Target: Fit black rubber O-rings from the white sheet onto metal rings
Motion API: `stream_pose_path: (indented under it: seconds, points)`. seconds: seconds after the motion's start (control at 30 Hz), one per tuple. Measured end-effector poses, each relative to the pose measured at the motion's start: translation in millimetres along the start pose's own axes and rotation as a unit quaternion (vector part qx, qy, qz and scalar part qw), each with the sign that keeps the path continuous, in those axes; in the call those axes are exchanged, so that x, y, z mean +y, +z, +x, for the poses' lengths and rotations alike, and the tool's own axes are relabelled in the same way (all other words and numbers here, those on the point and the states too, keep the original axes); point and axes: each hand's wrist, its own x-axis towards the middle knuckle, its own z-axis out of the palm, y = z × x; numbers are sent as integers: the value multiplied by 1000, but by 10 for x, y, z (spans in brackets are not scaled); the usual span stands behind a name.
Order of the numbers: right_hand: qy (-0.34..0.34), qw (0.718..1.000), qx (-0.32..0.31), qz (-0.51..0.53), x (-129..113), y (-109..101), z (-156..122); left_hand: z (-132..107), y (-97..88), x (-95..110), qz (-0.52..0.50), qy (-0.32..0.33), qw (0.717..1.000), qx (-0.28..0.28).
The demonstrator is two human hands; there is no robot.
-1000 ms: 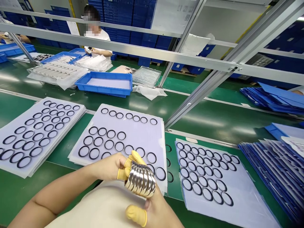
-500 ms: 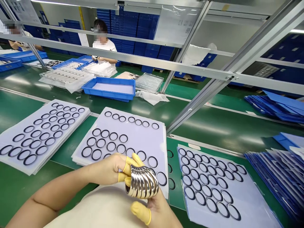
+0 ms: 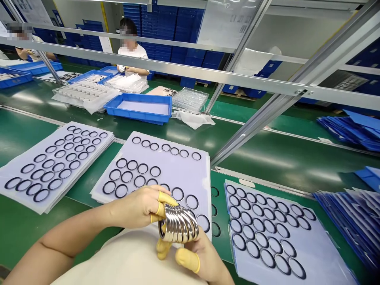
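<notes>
A stack of shiny metal rings (image 3: pixel 179 224) sits low in the middle of the view, held between both my hands. My left hand (image 3: pixel 139 206), with yellow finger cots, is closed on the stack's left end. From below, my right hand (image 3: pixel 204 259) cups the stack, a yellow cot on its thumb. Just beyond the hands lies a pale sheet (image 3: pixel 178 168) with rows of black rings. Similar ring sheets lie to the left (image 3: pixel 56 158) and to the right (image 3: pixel 273 233).
A green conveyor belt (image 3: pixel 279 158) runs across behind the sheets. A blue tray (image 3: pixel 139 107) and clear trays (image 3: pixel 190 99) stand beyond it, where a person in white (image 3: pixel 132 53) works. Slanted metal rails (image 3: pixel 261 114) cross overhead. Blue sheets are piled at right (image 3: pixel 350 213).
The ring stack and both hands have shifted slightly right and down in view. My left fingers have curled further over the stack's end.
</notes>
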Motion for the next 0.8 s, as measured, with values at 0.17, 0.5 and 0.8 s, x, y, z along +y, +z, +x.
stream_pose_path:
  seconds: [0.17, 0.5, 0.8]
  points:
    - [-7, 996, -44, 81, 145, -56, -15, 99, 62, -51, 51, 21, 998, -6]
    - [10, 977, 37, 209, 145, 16, -120, 218, 17, -156, -18, 32, 994, -107]
    - [44, 999, 11, 0, -36, -53, -48, 200, -172, -259, -247, -81, 897, -357]
